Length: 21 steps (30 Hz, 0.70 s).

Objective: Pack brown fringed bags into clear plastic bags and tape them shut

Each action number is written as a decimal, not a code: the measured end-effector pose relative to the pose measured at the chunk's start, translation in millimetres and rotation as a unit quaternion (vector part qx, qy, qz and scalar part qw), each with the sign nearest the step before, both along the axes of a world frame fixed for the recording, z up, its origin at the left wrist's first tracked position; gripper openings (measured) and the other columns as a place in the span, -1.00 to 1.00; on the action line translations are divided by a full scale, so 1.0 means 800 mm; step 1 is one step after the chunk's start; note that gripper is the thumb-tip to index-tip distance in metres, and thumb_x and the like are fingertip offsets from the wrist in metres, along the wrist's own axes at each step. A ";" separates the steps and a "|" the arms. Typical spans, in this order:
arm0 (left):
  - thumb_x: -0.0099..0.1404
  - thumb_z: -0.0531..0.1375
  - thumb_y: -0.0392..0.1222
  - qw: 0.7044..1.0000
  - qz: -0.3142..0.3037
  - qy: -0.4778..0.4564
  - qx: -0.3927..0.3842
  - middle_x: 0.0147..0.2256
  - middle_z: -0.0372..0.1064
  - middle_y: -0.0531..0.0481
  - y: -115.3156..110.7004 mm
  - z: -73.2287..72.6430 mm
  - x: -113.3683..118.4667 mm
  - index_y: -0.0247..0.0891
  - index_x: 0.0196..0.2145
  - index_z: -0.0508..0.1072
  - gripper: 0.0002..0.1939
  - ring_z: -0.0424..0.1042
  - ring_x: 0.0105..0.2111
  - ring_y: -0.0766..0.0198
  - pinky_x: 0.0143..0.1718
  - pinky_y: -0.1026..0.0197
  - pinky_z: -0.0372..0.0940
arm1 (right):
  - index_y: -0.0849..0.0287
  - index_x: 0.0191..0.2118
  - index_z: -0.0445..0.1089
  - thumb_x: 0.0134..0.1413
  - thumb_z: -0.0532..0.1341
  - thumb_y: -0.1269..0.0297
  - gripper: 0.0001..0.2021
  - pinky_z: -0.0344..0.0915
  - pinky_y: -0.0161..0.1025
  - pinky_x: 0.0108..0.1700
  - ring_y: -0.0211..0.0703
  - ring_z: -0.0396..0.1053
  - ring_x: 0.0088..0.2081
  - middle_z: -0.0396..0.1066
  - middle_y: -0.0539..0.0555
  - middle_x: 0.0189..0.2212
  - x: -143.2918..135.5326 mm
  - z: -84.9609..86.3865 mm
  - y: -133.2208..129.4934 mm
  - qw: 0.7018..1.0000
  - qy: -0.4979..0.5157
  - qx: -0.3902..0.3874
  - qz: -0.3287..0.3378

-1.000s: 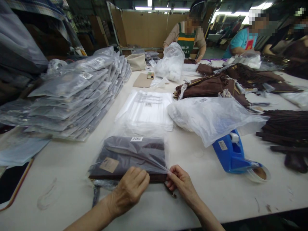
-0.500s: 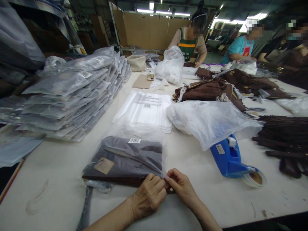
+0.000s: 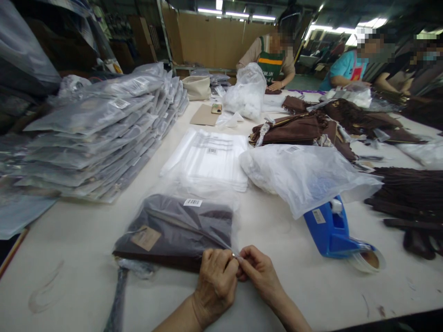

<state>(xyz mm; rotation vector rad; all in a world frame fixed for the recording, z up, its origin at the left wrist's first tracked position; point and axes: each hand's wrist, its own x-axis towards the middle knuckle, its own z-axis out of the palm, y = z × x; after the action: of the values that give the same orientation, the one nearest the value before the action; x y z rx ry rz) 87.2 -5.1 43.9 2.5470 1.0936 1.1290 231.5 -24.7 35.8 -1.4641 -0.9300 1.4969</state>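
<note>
1. Fingertips of our left hand (image 3: pixel 216 282) and right hand (image 3: pixel 259 275) meet at the near right corner of the clear bag (image 3: pixel 180 221), both pinched narrowly on its thin plastic edge; whether a strip or tape bit sits between them we cannot tell.
2. Inside that bag lies the folded dark garment (image 3: pixel 175 230), flat on the white table (image 3: pixel 86 276) just ahead of our hands, a paper tag and a barcode sticker showing through the film.
3. Plastic this thin could tear or stretch, we judge, if our hands pull apart too sharply, and the garment's near edge, close to the opening, could slide out.
4. Just right of us, the blue tape dispenser (image 3: pixel 330 230) rests with its roll end toward the table edge; an elbow could knock it off.
5. Ahead lie flat empty bags (image 3: pixel 209 159) and a puffy white bag (image 3: pixel 304 175); to the left, a tall stack of packed bags (image 3: pixel 100 129) leans, and a bump might slump it.
6. Beyond, co-workers handle brown garments (image 3: pixel 294 129).
</note>
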 end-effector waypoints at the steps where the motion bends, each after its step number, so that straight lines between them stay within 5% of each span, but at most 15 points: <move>1: 0.27 -0.03 -0.40 1.000 -0.004 0.011 0.013 -0.45 0.27 -0.04 0.001 0.000 -0.002 -0.31 -0.47 0.32 -0.79 0.22 -0.42 0.23 -0.33 0.12 0.03 | 0.16 -0.45 0.23 -0.13 0.25 -0.17 -0.56 0.26 -0.37 -0.52 -0.32 0.31 -0.60 0.34 -0.07 -0.66 -0.002 0.001 -0.001 1.000 -0.004 0.005 -0.009; 6: 0.31 -0.05 -0.41 0.992 -0.058 0.046 0.104 -0.41 0.37 -0.08 0.003 -0.003 -0.014 -0.38 -0.35 0.41 -0.76 0.26 -0.40 0.23 -0.30 0.10 0.05 | 0.14 -0.44 0.22 -0.06 0.20 -0.17 -0.57 0.19 -0.37 -0.56 -0.34 0.22 -0.63 0.25 -0.11 -0.69 -0.013 0.007 -0.003 0.998 -0.023 0.020 -0.050; 12: 0.34 -0.04 -0.40 0.988 -0.071 0.062 0.119 -0.36 0.40 -0.11 0.005 -0.008 -0.018 -0.45 -0.19 0.41 -0.76 0.30 -0.35 0.21 -0.24 0.08 0.08 | 0.12 -0.40 0.23 0.14 0.10 0.04 -0.74 0.18 -0.37 -0.53 -0.32 0.21 -0.58 0.21 -0.08 -0.61 -0.017 0.002 -0.015 0.988 -0.113 0.104 -0.027; 17: 0.33 0.02 -0.36 0.992 -0.056 0.041 0.108 -0.49 0.34 -0.03 0.010 -0.007 -0.025 -0.35 -0.41 0.37 -0.81 0.25 -0.45 0.25 -0.32 0.12 0.06 | 0.12 -0.41 0.24 0.17 0.02 0.34 -0.86 0.20 -0.38 -0.51 -0.30 0.24 -0.57 0.25 -0.04 -0.57 -0.021 -0.003 -0.028 0.902 -0.331 0.277 0.006; 21: 0.36 -0.01 -0.36 0.987 -0.080 0.065 0.122 -0.36 0.41 -0.07 0.010 -0.001 -0.051 -0.37 -0.29 0.42 -0.79 0.30 -0.27 0.21 -0.13 0.08 0.08 | 0.12 -0.38 0.22 0.12 -0.01 0.45 -0.86 0.19 -0.41 -0.53 -0.31 0.26 -0.59 0.27 -0.05 -0.58 -0.019 -0.001 -0.031 0.877 -0.369 0.306 0.042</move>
<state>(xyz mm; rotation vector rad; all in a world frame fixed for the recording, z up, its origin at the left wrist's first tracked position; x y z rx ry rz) 46.7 3.2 43.2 2.8736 0.7990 1.1315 216.7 -49.2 35.4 -1.5021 -1.7453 0.5404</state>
